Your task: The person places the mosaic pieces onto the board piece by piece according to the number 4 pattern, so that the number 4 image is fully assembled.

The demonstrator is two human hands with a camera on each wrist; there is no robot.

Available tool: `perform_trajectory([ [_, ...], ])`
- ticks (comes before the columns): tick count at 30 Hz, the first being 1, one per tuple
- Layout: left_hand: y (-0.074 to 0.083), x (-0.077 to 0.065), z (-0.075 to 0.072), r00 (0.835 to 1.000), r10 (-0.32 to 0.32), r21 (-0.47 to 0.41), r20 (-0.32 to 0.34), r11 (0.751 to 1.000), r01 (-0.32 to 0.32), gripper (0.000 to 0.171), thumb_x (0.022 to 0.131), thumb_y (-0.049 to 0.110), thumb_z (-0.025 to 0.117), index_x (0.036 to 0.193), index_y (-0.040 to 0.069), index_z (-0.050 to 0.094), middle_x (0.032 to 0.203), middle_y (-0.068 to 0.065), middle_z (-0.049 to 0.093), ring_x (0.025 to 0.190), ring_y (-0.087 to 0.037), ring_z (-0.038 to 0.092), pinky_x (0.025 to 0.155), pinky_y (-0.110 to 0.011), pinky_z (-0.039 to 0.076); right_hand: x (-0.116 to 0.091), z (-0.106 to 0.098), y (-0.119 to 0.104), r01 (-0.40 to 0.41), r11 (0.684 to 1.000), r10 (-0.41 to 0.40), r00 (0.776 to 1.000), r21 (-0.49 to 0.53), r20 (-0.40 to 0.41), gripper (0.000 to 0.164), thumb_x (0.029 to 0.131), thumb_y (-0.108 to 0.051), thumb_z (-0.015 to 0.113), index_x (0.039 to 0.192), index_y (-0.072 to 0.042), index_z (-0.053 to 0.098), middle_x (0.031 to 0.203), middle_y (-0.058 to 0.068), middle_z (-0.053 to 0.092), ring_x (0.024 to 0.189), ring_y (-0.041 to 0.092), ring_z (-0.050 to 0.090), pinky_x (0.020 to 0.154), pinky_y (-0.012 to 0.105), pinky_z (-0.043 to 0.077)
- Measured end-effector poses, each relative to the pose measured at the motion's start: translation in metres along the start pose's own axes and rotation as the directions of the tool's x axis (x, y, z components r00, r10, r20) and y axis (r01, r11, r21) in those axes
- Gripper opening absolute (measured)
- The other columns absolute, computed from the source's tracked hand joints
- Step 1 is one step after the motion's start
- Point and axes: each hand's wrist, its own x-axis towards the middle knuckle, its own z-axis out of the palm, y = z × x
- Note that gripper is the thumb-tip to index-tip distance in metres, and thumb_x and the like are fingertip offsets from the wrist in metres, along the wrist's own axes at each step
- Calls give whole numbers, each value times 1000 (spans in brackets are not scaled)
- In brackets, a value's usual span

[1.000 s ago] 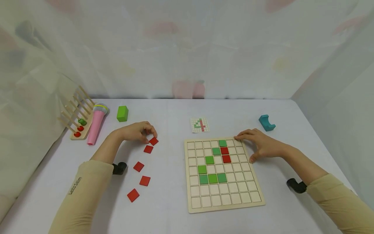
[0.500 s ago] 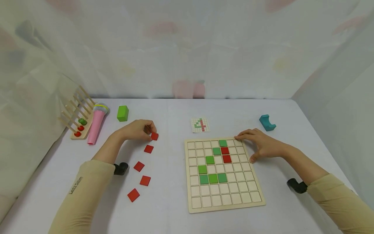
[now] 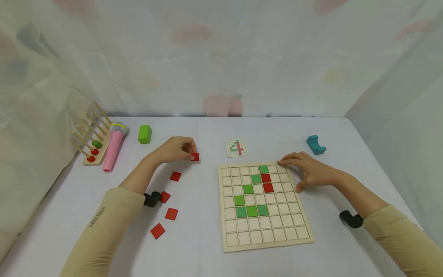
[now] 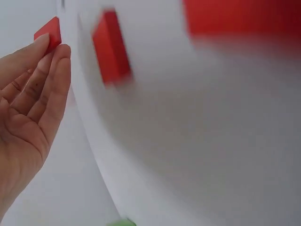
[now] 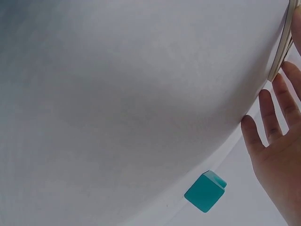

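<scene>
Between thumb and fingers, my left hand (image 3: pixel 174 149) pinches a small red square tile (image 3: pixel 195 157), held off the table left of the board. The left wrist view shows this tile (image 4: pixel 52 32) at the thumb tip. My right hand (image 3: pixel 311 171) rests at the far right corner of the wooden grid board (image 3: pixel 225 247), fingers on the corner and thumb by the right edge. Several green tiles (image 3: pixel 252 211) and two red tiles (image 3: pixel 268 187) sit in the board's cells. More loose red tiles (image 3: pixel 171 214) lie in a rough column on the left.
Behind the board lies a small pattern card (image 3: pixel 237 148) printed in green and red. At the back left are a green block (image 3: pixel 145 134), a pink microphone (image 3: pixel 113 150) and a pegged wooden stand (image 3: pixel 88 162). A teal curved block (image 3: pixel 315 145) lies at the back right.
My left hand has picked up the farthest loose red tile and carried it to the right and slightly away from me. The right hand and the board have stayed put.
</scene>
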Motion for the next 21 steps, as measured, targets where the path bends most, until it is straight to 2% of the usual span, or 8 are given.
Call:
perform_trajectory([
  [4, 21, 7, 11, 999, 48, -14, 19, 999, -48, 24, 88, 9, 68, 111, 15, 71, 101, -8, 68, 89, -20, 61, 74, -27, 50, 1, 0, 0, -8, 1000, 8, 1000, 4, 2, 93, 60, -30, 91, 143, -16, 51, 143, 11, 49, 130, 31, 38, 103, 58, 38],
  [9, 45, 15, 28, 990, 113, -35, 81, 993, -111, 24, 89, 10, 67, 112, 17, 72, 101, -7, 68, 87, -19, 62, 74, -26, 51, 2, 0, -1, -3, 1000, 3, 1000, 0, 0, 93, 60, -31, 91, 143, -16, 51, 143, 11, 49, 129, 31, 39, 103, 58, 39],
  [14, 67, 20, 48, 970, 195, -57, 144, 980, -189, 23, 87, 8, 67, 108, 16, 73, 96, -5, 69, 83, -15, 64, 74, -25, 51, 3, 0, -2, 4, 1000, -4, 1000, 2, -4, 92, 60, -30, 91, 142, -15, 52, 142, 11, 50, 128, 30, 39, 102, 57, 39],
  [21, 98, 27, 72, 942, 298, -58, 158, 955, -292, 22, 86, 5, 69, 107, 12, 73, 92, -4, 71, 80, -9, 66, 75, -19, 51, 3, 0, -2, 6, 1000, -6, 1000, -1, -3, 93, 60, -32, 92, 142, -15, 52, 142, 10, 50, 128, 30, 39, 102, 56, 40],
])
